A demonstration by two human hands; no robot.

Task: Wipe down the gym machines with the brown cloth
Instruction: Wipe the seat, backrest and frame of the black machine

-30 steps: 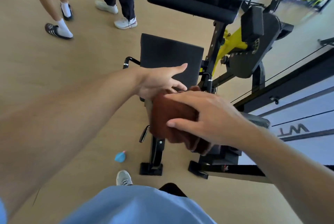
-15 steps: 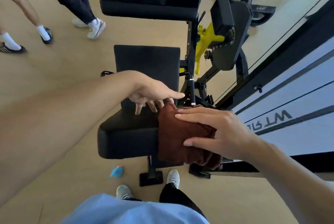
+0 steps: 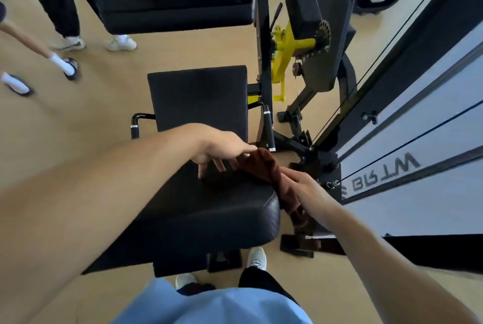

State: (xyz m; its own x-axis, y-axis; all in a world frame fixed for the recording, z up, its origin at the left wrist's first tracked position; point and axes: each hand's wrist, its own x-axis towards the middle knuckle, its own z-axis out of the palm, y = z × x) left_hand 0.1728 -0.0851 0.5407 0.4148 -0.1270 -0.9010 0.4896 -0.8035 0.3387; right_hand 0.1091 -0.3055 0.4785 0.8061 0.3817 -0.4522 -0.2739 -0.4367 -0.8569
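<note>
A black gym machine (image 3: pixel 264 43) with yellow parts stands on the tan floor (image 3: pixel 109 80), beside a white panel (image 3: pixel 431 140) crossed by cables. Its padded seat (image 3: pixel 198 208) fills the middle, the backrest (image 3: pixel 198 98) beyond it. Other people's legs (only shoes and trousers show) stand at upper left. The brown cloth (image 3: pixel 271 174) hangs over the seat's right edge. The left hand (image 3: pixel 222 151) pinches its upper corner, other fingers loosely spread above the seat; the right hand (image 3: pixel 305 187) grips the cloth lower down.

Bystanders' legs (image 3: pixel 62 4), sneakers (image 3: pixel 121 42) far-left.
</note>
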